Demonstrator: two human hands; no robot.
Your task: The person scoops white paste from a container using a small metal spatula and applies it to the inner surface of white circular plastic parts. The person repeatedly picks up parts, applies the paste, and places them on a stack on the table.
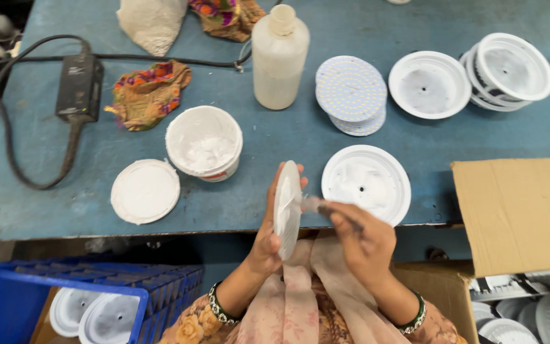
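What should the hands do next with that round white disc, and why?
Probably lay the disc into the open white housing just beside it. The left hand holds the disc on edge while the right hand touches a small tool to its face, which looks smeared with white paste like that in the tub.

left hand [267,237] holds round white disc [286,209] upright, edge-on. right hand [364,239] presses a small brush [326,207] to the disc face. open tub of white paste [204,143] and its lid [145,191] on blue table [275,146]; white round housing [366,180] just beyond hands.
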